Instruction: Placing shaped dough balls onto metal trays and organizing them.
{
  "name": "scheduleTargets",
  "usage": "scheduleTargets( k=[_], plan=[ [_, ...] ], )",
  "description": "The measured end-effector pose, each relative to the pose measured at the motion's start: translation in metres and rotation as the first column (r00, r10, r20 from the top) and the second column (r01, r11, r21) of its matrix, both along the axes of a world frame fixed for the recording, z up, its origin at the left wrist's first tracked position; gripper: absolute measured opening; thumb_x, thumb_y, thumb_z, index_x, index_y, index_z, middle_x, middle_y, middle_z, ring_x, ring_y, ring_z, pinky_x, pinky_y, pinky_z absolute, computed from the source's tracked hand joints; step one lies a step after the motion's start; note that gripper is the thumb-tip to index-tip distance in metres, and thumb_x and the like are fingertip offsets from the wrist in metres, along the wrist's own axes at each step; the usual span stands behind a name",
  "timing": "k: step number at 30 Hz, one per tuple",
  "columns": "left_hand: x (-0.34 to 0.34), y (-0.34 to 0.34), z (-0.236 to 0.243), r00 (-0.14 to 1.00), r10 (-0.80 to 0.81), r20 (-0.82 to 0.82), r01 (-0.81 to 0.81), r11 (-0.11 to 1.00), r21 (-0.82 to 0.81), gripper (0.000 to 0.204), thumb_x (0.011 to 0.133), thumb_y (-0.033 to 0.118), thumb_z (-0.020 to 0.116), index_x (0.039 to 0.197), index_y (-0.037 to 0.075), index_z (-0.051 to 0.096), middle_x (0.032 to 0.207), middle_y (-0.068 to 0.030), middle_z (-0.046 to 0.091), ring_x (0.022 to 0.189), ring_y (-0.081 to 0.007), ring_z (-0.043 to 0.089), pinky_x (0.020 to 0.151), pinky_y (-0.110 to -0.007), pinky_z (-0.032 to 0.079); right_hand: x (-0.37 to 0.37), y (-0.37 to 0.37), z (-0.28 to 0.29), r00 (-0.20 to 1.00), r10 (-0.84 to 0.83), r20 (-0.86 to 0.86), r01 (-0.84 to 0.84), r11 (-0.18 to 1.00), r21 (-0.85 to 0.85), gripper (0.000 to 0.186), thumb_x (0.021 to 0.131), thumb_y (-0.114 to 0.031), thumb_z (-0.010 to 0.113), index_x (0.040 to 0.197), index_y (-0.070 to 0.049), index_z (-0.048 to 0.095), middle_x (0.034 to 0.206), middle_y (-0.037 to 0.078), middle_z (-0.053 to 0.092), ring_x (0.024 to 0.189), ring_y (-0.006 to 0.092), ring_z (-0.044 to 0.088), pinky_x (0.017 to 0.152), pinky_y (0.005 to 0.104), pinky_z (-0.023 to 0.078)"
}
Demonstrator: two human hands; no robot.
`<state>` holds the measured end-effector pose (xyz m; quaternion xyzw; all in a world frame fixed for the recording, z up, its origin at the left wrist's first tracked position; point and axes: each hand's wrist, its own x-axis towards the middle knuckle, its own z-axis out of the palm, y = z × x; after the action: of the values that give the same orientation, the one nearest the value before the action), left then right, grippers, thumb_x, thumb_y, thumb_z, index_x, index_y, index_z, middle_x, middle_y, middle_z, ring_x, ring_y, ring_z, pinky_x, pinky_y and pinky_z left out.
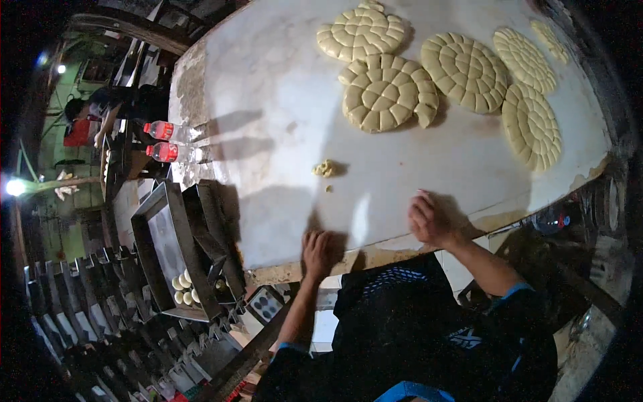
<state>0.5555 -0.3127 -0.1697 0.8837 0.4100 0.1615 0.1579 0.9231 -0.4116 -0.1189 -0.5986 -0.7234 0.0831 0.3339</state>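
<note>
The left hand [317,251] is laid palm down on the near edge of the tabletop [268,107], fingers loosely spread and nothing held. The right hand [429,220] is cupped against the surface, fingers curled under; whether anything is pressed beneath the palm cannot be told.

A small dough scrap [324,168] is seen on the tabletop, a little beyond both hands and roughly between them, with a smaller crumb just beside it on the near side. The scrap is pale yellow, lumpy and irregular. It is judged to be light, soft and somewhat tacky, easily squashed; it is best pinched gently from the sides with the fingertips.

Well beyond the hands, five scored dough discs are laid out. The nearest disc [387,92] is cut into concentric rings of small segments, and several segments at its rim have been pulled loose. Another disc [362,32] touches it on the far side. Three further discs [465,72] [525,60] [532,125] lie to the right, finely scored and intact. All are judged to be soft and apt to part along the scores, so they would be supported from beneath.

The tabletop is smooth, pale stone, worn at its edges. A metal tray [164,248] with small dough balls [184,287] stands at the left, and two plastic bottles [167,141] with red labels lie beyond it.
</note>
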Motion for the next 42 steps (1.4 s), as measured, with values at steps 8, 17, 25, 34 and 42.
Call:
scheduleTargets(
  k=[8, 17, 25, 34, 42],
  plan=[
    [0.059, 0.122, 0.037, 0.823, 0.406, 0.397, -0.317, 0.909, -0.271, 0.015, 0.072, 0.009, 0.065, 0.087, 0.009, 0.062, 0.086, -0.0081, 0.063, 0.091, -0.0306, 0.052, 0.08, -0.04, 0.042, 0.039, 0.094, 0.007, 0.941, -0.337, 0.014, 0.337, 0.941, -0.029, 0.015, 0.075, -0.007, 0.057, 0.085, 0.001, 0.05, 0.089, 0.019, 0.048, 0.092, 0.0411, 0.047, 0.082, 0.0513, 0.039],
    [-0.042, 0.057, 0.002, 0.929, 0.352, 0.116, -0.334, 0.93, -0.151, 0.03, 0.093, 0.02, 0.049, 0.116, 0.004, 0.059, 0.122, -0.0153, 0.057, 0.119, -0.0324, 0.048, 0.106, -0.041, 0.03, 0.076, 0.051, 0.01, 0.967, -0.235, 0.1, 0.246, 0.962, -0.117, 0.008, 0.077, -0.004, 0.055, 0.081, -0.001, 0.048, 0.089, 0.019, 0.049, 0.095, 0.0423, 0.048, 0.089, 0.0524, 0.039],
    [0.067, 0.115, 0.038, 0.502, 0.664, 0.553, -0.021, 0.649, -0.76, 0.012, 0.082, 0.015, 0.058, 0.089, 0.008, 0.062, 0.091, -0.0143, 0.059, 0.087, -0.0301, 0.058, 0.076, -0.037, 0.047, 0.037, 0.104, -0.049, 0.658, -0.753, 0.008, 0.753, 0.657, -0.05, 0.011, 0.085, -0.008, 0.056, 0.093, -0.001, 0.054, 0.099, 0.019, 0.058, 0.091, 0.0375, 0.056, 0.079, 0.0441, 0.045],
    [-0.131, -0.013, 0.085, 0.776, 0.052, 0.628, 0.341, 0.804, -0.487, 0.055, 0.08, 0.005, 0.053, 0.133, -0.001, 0.042, 0.114, -0.0189, 0.055, 0.111, -0.0293, 0.051, 0.099, -0.037, 0.04, 0.001, 0.058, 0.04, 0.718, -0.694, -0.05, 0.486, 0.552, -0.678, 0.023, 0.092, -0.025, 0.052, 0.095, -0.003, 0.06, 0.09, 0.011, 0.06, 0.078, 0.0232, 0.057, 0.07, 0.035, 0.051],
    [-0.439, 0.082, 0.28, 0.635, 0.772, -0.029, -0.713, 0.6, 0.362, 0.032, 0.075, 0.012, 0.065, 0.107, 0.009, 0.063, 0.095, -0.0115, 0.068, 0.093, -0.0291, 0.063, 0.092, -0.047, 0.038, -0.354, 0.216, 0.207, 0.908, 0.216, -0.359, -0.307, 0.926, -0.218, 0.027, 0.093, -0.014, 0.052, 0.116, 0.001, 0.056, 0.106, 0.008, 0.06, 0.096, 0.015, 0.057, 0.082, 0.0295, 0.049]
  ],
)
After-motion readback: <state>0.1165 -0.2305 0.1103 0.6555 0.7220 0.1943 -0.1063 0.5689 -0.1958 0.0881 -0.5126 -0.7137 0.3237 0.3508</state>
